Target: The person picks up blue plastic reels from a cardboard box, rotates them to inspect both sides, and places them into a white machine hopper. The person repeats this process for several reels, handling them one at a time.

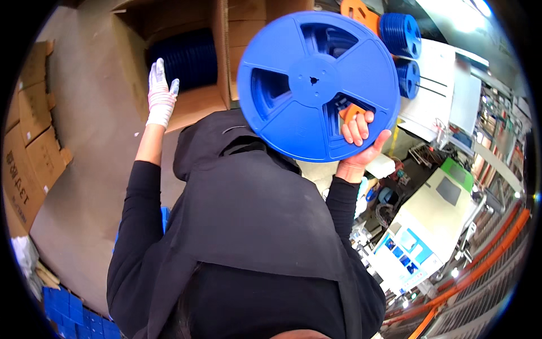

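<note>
A large blue plastic reel [309, 99] with a round hub and wedge-shaped cutouts is raised at upper centre, its flat face toward the view. My bare right hand [360, 138] grips it at the lower right, fingers showing through one cutout and thumb outside the rim. Whether more reels lie behind this one, I cannot tell. My left hand [161, 99], in a white glove, is held up with fingers stretched out and nothing in it. It is beside an open cardboard box [195, 110]. Inside that box lies a row of dark blue reels [189, 59].
More blue reels [400, 35] sit by an orange plate [358, 16] and white table [432, 85] at upper right. A cream-and-green machine [435, 212] stands right. Cartons [36, 121] line the left; blue boxes [70, 311] lie at lower left.
</note>
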{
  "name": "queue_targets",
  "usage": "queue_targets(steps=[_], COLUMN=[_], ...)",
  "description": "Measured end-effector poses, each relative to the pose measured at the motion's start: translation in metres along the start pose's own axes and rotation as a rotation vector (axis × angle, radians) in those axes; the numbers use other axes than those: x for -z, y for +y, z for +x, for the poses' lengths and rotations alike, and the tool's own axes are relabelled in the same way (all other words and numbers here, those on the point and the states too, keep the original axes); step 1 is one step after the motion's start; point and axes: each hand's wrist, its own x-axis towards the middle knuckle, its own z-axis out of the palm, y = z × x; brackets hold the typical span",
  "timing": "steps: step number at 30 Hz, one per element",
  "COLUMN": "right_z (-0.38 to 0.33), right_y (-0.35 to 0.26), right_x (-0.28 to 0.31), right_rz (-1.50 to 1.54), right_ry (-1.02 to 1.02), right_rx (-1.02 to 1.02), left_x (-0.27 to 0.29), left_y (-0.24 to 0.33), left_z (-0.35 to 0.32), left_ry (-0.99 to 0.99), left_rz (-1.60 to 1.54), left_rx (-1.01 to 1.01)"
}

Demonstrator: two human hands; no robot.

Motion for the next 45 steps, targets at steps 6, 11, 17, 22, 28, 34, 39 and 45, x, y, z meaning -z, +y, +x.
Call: queue_targets(steps=[6,11,17,22,28,34,39,45], right_z=[-0.002,-0.003,-0.003,-0.006,-0.008,-0.021,-0.030,-0.028], right_y=[0.008,0.005,0.002,-0.001,-0.004,-0.001,0.001,-0.001], right_x=[-0.001,-0.010,-0.024,-0.023,-0.016,0.000,0.005,0.012], right_rz=[0.303,0.283,0.221,0.195,0.198,0.233,0.228,0.313], right_ry=[-0.151,-0.172,-0.126,-0.096,-0.061,0.001,0.041,0.027], right_rx=[0.042,0.035,-0.025,-0.063,-0.078,0.044,0.166,0.217], left_x=[0.058,0.092,0.096,0.077,0.060,0.033,0.073,0.082], left_y=[0.112,0.153,0.264,0.277,0.297,0.264,0.156,0.025], left_z=[0.022,0.040,0.050,0.074,0.098,0.100,0.063,-0.028], left_ry=[0.152,0.346,-0.094,-0.193,-0.350,-0.535,-0.565,-1.426], left_rz=[-0.077,-0.196,-0.384,-0.210,-0.121,-0.780,-0.451,0.726], left_rx=[-0.707,-0.643,-0.949,-1.271,-1.476,-0.639,-0.439,-0.127])
